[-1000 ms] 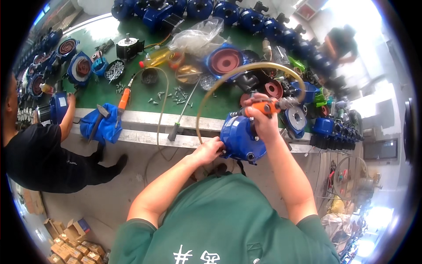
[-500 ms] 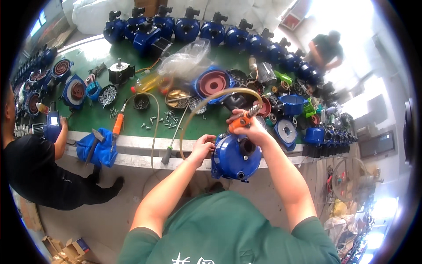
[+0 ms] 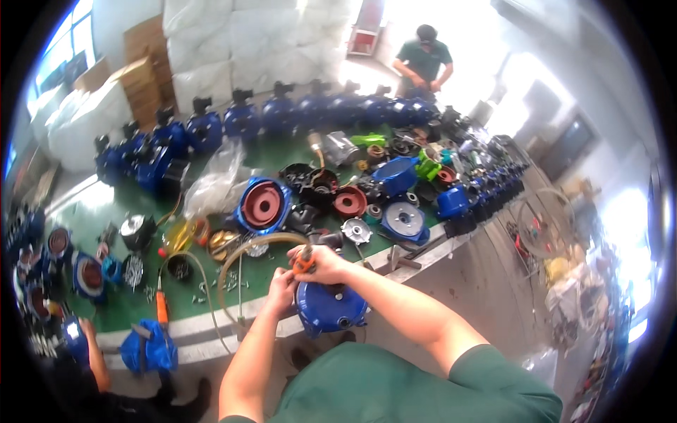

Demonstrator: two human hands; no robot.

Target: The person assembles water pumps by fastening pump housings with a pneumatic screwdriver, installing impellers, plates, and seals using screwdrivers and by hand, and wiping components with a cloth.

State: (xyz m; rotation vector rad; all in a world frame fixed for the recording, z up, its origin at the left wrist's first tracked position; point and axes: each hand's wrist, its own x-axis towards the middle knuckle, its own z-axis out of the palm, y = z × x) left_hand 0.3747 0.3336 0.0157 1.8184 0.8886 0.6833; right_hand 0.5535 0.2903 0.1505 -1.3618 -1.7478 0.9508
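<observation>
My right hand is wrapped round an orange pneumatic screwdriver, held above the far side of a blue pump housing. A yellowish air hose loops left from the tool's top end. Close beside the tool, my left hand has its fingers curled in a pinch; what is between them is too small to make out. The pump sits at the bench's near edge, its rounded face with bolts toward me. My hands hide the tool's tip and the pump's far side.
Several blue pumps line the green bench's far edge. Pump parts, including a blue casing with a red inside, crowd the middle. A second orange tool lies left, near a blue cloth. One co-worker stands beyond; another's arm reaches in at left.
My view has swung right and up. My left hand has left the pump's left side and come up beside the screwdriver, which now points more steeply downward.
</observation>
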